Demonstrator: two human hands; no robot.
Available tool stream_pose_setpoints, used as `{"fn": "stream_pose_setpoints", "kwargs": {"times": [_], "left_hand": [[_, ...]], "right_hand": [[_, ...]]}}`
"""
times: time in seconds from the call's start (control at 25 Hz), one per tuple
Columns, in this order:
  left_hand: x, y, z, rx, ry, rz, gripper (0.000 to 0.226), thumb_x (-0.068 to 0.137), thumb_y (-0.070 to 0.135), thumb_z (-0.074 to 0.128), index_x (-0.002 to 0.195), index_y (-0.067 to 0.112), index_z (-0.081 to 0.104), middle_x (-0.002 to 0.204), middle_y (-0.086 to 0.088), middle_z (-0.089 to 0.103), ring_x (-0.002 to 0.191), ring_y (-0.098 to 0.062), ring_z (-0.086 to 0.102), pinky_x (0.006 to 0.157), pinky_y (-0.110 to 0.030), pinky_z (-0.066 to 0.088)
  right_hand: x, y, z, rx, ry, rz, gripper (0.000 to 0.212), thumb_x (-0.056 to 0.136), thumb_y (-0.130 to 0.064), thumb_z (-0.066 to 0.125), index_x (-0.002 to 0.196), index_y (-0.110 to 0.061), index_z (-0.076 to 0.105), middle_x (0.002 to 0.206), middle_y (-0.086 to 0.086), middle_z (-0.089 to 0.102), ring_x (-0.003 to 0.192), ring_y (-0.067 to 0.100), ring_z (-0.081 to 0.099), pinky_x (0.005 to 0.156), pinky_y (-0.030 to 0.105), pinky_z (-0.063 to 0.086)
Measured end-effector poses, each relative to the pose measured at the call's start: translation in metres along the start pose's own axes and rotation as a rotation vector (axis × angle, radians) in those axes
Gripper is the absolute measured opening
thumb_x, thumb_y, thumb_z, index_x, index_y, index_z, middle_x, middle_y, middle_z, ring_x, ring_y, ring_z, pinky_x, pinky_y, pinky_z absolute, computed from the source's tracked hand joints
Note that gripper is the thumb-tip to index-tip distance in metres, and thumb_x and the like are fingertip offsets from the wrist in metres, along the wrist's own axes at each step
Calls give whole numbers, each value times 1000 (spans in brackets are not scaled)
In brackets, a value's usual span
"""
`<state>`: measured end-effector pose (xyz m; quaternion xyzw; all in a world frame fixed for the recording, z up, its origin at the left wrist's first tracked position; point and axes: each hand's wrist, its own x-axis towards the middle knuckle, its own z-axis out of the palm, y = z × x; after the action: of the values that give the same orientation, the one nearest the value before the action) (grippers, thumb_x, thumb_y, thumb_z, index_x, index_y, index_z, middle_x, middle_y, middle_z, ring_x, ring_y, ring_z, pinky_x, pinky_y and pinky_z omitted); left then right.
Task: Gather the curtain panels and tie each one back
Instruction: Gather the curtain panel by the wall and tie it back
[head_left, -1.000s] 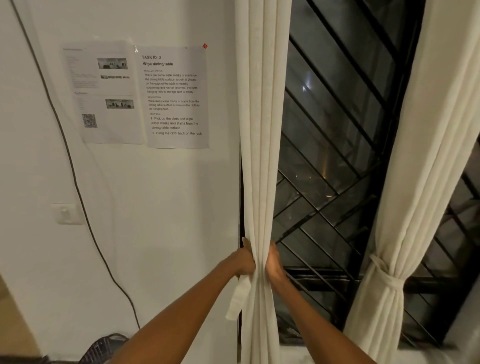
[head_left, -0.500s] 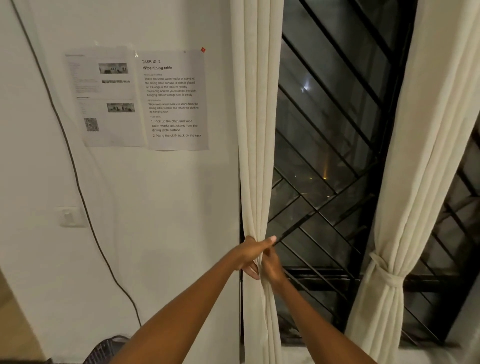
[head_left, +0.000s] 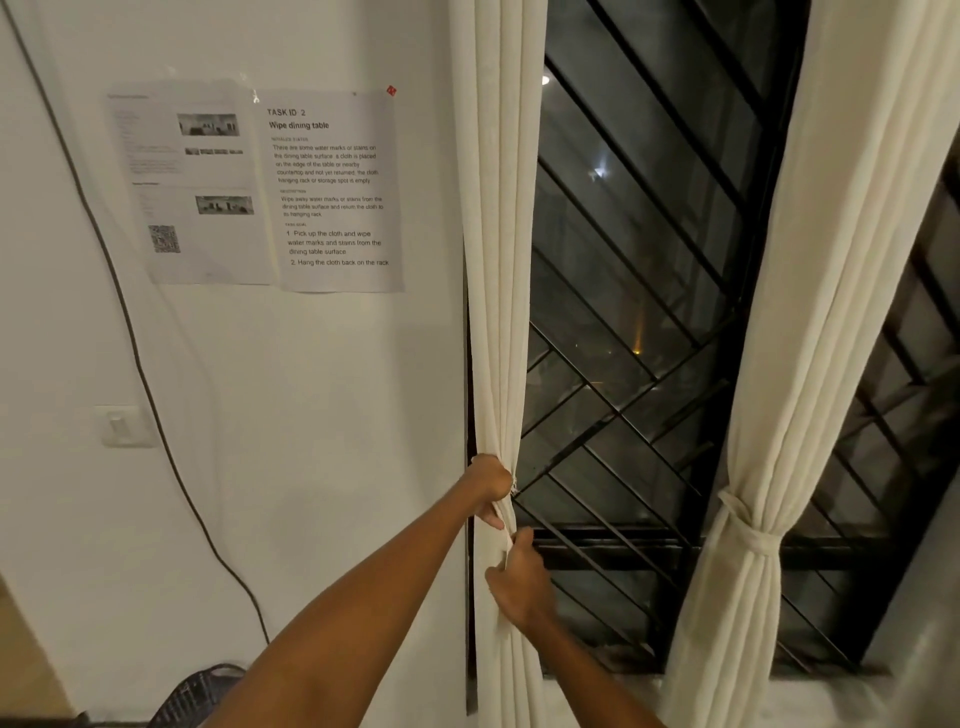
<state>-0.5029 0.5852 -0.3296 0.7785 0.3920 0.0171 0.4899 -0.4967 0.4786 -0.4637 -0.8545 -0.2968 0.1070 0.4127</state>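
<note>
1. Two curtain panels are hanging at the window in the head view. The left panel (head_left: 498, 260) is hanging bunched at the window's left edge, beside the wall (head_left: 311, 415), and is not yet tied. The right panel (head_left: 831, 312) is hanging well apart from it, already cinched by a knotted tie (head_left: 753, 535).
2. The left hand (head_left: 488, 480) is gripping the left panel low on the drape. Its fingers are curling tight round the gathered folds and squeezing them into a narrow neck.
3. The right hand (head_left: 519, 582) is working just below. Thumb and fingers are pinching a narrow strip (head_left: 503, 522) of the same pale cloth, which is running up to the left hand. The fingertips are partly hiding behind the folds, so I cannot tell how much cloth they are taking in.
4. Handling, as judged: the cloth is looking light, soft and limp, falling in long pleats. It is offering no stiffness and is likely to spread open if the grip slackens. The weave is appearing matt rather than slippery, and not fragile.
5. Hold point, as judged: the neck under the left hand is serving best. The strip is best taken near its free end and passed round at that height.
6. Also showing: a black window grille (head_left: 649, 364), printed sheets (head_left: 332, 192), a cable (head_left: 130, 338) and a switch (head_left: 122, 426) on the wall.
</note>
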Motion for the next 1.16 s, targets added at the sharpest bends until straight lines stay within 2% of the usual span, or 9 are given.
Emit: {"fn": "stream_pose_setpoints", "kwargs": {"times": [0.12,0.2,0.28,0.44,0.56,0.84,1.0,1.08,1.16], "left_hand": [[8,-6,-9,96,33,-11,40,93,9,68,128,0,51,106,-16,70,97,-37,72,76,-47,64],[10,-8,-18,146,65,-5,38,92,8,65,126,4,48,106,-18,67,94,-40,71,74,-53,63],[5,-8,-26,176,58,-7,31,97,7,60,125,6,48,110,-20,65,95,-41,71,71,-54,63],[0,-8,-33,260,42,-9,32,102,6,49,133,3,44,112,-25,63,96,-40,73,79,-51,63],[-1,-8,-31,330,35,12,32,105,12,41,137,5,40,125,-26,59,103,-39,70,80,-48,62],[-4,-15,-33,322,89,53,33,103,9,49,136,7,43,133,-22,55,113,-39,64,90,-51,60],[-6,-22,-38,288,97,94,39,103,8,49,141,8,41,138,-19,51,122,-38,57,93,-52,58],[-9,-23,-38,278,83,119,40,103,8,48,143,9,40,140,-18,50,124,-38,56,95,-51,58],[-13,-23,-35,282,58,132,42,104,9,48,145,9,37,141,-17,49,126,-37,55,96,-50,57]], "right_hand": [[26,16,-31,128,-203,-16,27,93,-12,64,113,-17,46,103,8,67,78,18,72,67,39,64],[35,16,-66,316,-368,-23,29,92,-9,70,116,-9,54,107,17,71,75,24,73,62,34,62],[42,15,-98,445,-404,13,25,92,-6,72,115,1,64,103,23,74,71,24,72,59,29,60],[59,25,-126,646,-303,72,27,92,-5,72,116,6,68,94,24,74,70,20,71,60,23,60],[64,31,-121,805,-265,152,22,97,-9,65,116,4,67,103,27,74,80,24,75,69,30,64],[76,38,-98,1003,0,233,28,85,-2,78,110,7,69,99,26,75,77,24,75,64,26,63],[86,43,-90,1112,-52,287,19,96,5,61,115,7,62,106,31,72,100,41,73,76,38,65],[89,41,-87,1056,-24,305,15,96,5,62,110,3,64,101,28,73,93,39,74,73,39,65],[95,37,-83,944,34,330,12,93,3,67,104,0,67,89,21,72,73,29,71,61,34,63]]}}
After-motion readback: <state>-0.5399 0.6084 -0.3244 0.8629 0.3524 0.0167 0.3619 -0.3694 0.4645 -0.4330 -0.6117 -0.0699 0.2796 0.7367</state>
